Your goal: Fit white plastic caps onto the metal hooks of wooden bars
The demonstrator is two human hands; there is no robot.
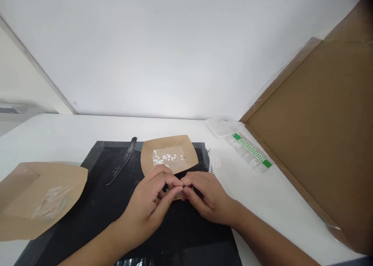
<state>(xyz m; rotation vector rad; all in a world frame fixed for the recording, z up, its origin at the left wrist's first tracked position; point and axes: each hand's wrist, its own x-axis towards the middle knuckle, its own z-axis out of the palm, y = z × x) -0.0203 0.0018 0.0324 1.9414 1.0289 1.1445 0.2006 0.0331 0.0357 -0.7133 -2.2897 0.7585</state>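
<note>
Over the black mat (186, 227), my left hand (155, 198) and my right hand (208, 198) meet with their fingertips pinched close together. Whatever lies between the fingertips is too small and too covered to name. Below the fingers a bit of something yellowish (177, 196) shows, mostly hidden by my left hand. Just beyond the hands sits a brown paper tray (189, 151) with small white oval pieces (167, 157) scattered in it. Both hands are closed.
A second paper tray (17, 203) at left holds thin translucent strips (54, 202). A dark curved tool (125, 161), probably a nail file, lies on the mat. At right are a clear case (223, 127), a green-and-white strip package (253, 151) and a cardboard wall (314, 133).
</note>
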